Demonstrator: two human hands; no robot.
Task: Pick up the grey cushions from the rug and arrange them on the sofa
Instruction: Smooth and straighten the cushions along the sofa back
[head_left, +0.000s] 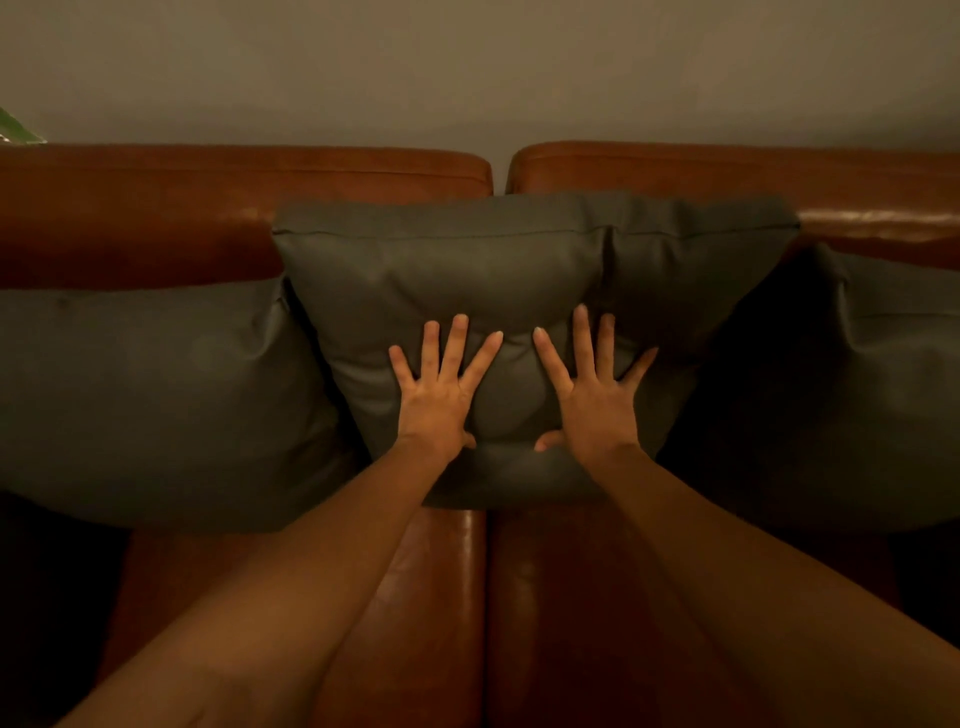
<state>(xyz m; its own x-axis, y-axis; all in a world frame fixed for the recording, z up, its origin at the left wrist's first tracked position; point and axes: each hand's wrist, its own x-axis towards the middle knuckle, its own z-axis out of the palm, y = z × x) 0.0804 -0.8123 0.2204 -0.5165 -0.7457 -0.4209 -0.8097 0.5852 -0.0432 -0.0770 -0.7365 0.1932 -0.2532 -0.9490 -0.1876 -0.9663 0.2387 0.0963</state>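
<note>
— Where's the grey cushion sitting?

— The middle cushion (467, 270) stands upright against the sofa's back, directly under both palms. The left hand (439, 395) and right hand (597, 400) lie flat on its front, side by side, with a strip of grey fabric between them.

— Are they gripping it?

— No. The fingers (458, 338) on both hands are straight and fanned out, pressing into the cover, which dimples and creases around them. The thumbs point inward towards each other, low down near a fold in the fabric.

— And the other cushions?

— The left cushion (145, 395) is just outside the left hand's little finger, its edge touching the middle one. The right cushion (831, 395) is beyond the right hand's little finger, tucked partly behind the middle one's corner. Both lean on the backrest.

— What's underneath?

— The brown leather sofa (208, 208). Its seat (545, 597) runs below the wrists, and the seam between the two seat pads passes between the forearms. Above the fingertips, the backrest splits in two at the middle. Beyond that there's a plain wall (467, 67), and far off past the left hand, something green (15, 130) that I can't make out.
</note>
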